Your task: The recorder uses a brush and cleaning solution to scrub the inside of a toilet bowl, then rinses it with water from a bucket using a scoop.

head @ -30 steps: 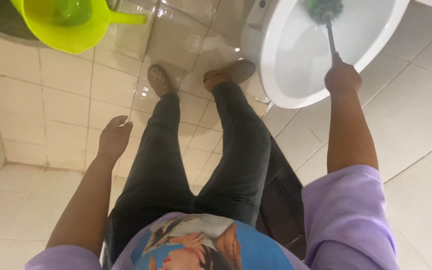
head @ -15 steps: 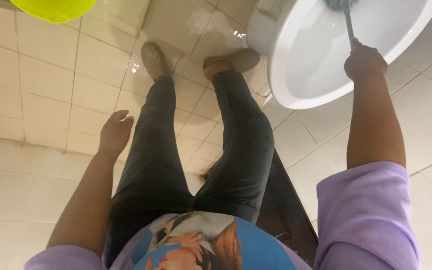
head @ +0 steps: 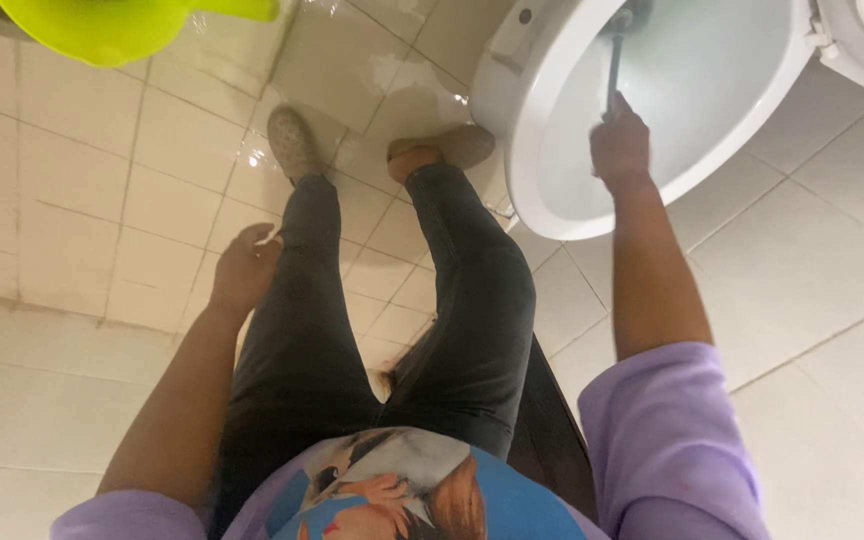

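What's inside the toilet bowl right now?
The brush handle, held by the right hand, reaches down into the white bowl. The brush head is mostly cut off at the frame's top edge; no water level is discernible.

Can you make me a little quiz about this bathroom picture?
1. Which hand holds the brush handle?
2. True or false: the left hand is holding the green jug.
3. Where does the brush reach? A) into the white toilet bowl B) onto the tiled floor C) into the green jug

Key:
1. The right hand, closed around the handle.
2. False: the left hand is empty, beside the dark trouser leg; the jug stands apart at the top edge.
3. A
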